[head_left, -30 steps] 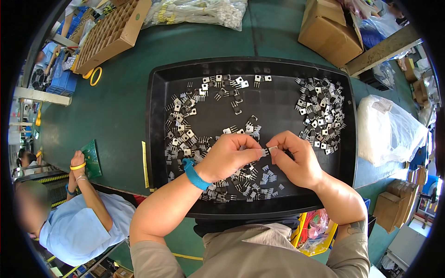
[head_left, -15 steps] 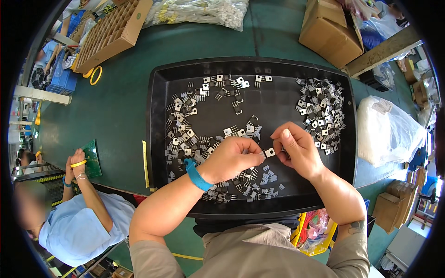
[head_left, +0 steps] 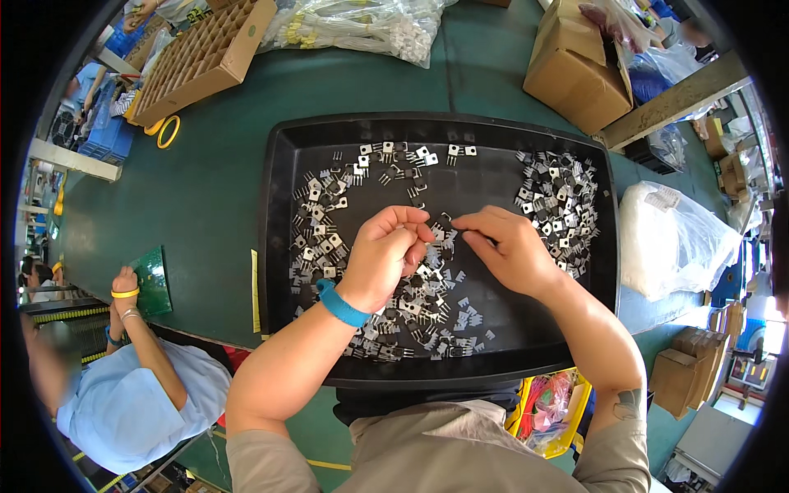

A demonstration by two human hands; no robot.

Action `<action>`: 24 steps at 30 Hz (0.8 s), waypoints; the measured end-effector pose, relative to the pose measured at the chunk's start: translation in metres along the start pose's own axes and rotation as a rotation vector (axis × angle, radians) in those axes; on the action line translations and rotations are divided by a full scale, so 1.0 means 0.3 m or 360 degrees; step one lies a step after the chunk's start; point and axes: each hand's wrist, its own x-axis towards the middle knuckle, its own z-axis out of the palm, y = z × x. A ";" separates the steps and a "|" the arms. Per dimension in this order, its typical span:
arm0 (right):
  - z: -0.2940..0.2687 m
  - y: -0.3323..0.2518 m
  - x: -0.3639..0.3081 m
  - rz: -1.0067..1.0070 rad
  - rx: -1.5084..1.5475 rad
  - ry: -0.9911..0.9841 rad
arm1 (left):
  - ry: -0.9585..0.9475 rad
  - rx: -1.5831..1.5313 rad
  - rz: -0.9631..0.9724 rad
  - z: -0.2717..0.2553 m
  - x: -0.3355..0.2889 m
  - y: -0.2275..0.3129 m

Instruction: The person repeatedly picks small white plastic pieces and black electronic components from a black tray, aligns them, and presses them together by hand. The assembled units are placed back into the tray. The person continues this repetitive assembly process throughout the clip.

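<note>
One black tray (head_left: 279, 246) sits on the green bench (head_left: 205, 189), and every other position is given from it. Both of the person's hands work over its middle. The left hand (head_left: 386, 255) is curled, its grip narrow, thumb and fingers pinched together over the loose heap of small transistors (head_left: 411, 304) lying across the tray's centre and near edge. Whether a part sits in that pinch cannot be told. The right hand (head_left: 505, 246) is just beside it, fingertips almost touching the left ones, its grip also narrow, with a small metal part (head_left: 445, 218) showing between the two hands; which hand actually holds it cannot be told. One blue wristband (head_left: 341, 304) is on the left wrist.

A second, denser pile of transistors (head_left: 555, 201) lies in the tray's right end; scattered ones (head_left: 329, 197) lie toward its left and far side. They are too many and too small to count.

Beyond the tray's far left corner stands one cardboard divider box (head_left: 201, 57); beside that, one yellow tape ring (head_left: 167, 131). Beyond the far edge lies one clear bag of parts (head_left: 353, 25). Past the far right corner stands one brown carton (head_left: 575, 70). Right of the tray rests one white plastic bag (head_left: 674, 242). Left of the tray, another person's hand (head_left: 125, 283) holds one green circuit board (head_left: 152, 279).
</note>
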 end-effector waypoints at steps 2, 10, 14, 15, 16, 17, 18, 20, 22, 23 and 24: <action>0.026 0.009 0.034 0.0042 -0.0312 -0.0088 | 0.0027 0.0036 0.0035 0.009 0.001 0.010; 0.036 0.039 0.089 0.0254 -0.0467 -0.0467 | -0.0095 -0.0231 -0.0025 -0.012 0.008 0.020; -0.008 0.037 0.036 0.0316 -0.0214 -0.0186 | -0.0280 -0.0389 -0.0112 -0.008 0.005 0.023; -0.031 0.002 0.035 0.0361 -0.0126 -0.0130 | -0.0286 -0.0334 -0.0110 -0.004 -0.004 0.026; -0.048 -0.030 0.033 0.0406 -0.0038 -0.0074 | -0.0293 -0.0278 -0.0109 -0.004 -0.010 0.027; -0.064 -0.057 0.026 0.0450 0.0040 -0.0059 | -0.0300 -0.0228 -0.0091 -0.003 -0.011 0.024; -0.075 -0.082 0.020 0.0493 0.0119 -0.0046 | -0.0306 -0.0177 -0.0073 -0.002 -0.013 0.022; -0.066 -0.093 -0.008 0.0523 0.0327 0.0042 | -0.0337 -0.0090 -0.0049 0.004 -0.013 0.018; -0.050 -0.118 -0.036 0.0680 0.0587 0.0207 | -0.0387 -0.0019 -0.0035 0.015 -0.013 0.018; -0.040 -0.130 -0.046 0.0760 0.0720 0.0286 | -0.0395 0.0005 -0.0035 0.019 -0.016 0.018; -0.042 -0.145 -0.048 0.0762 0.0661 0.0293 | -0.0403 0.0028 -0.0034 0.023 -0.019 0.021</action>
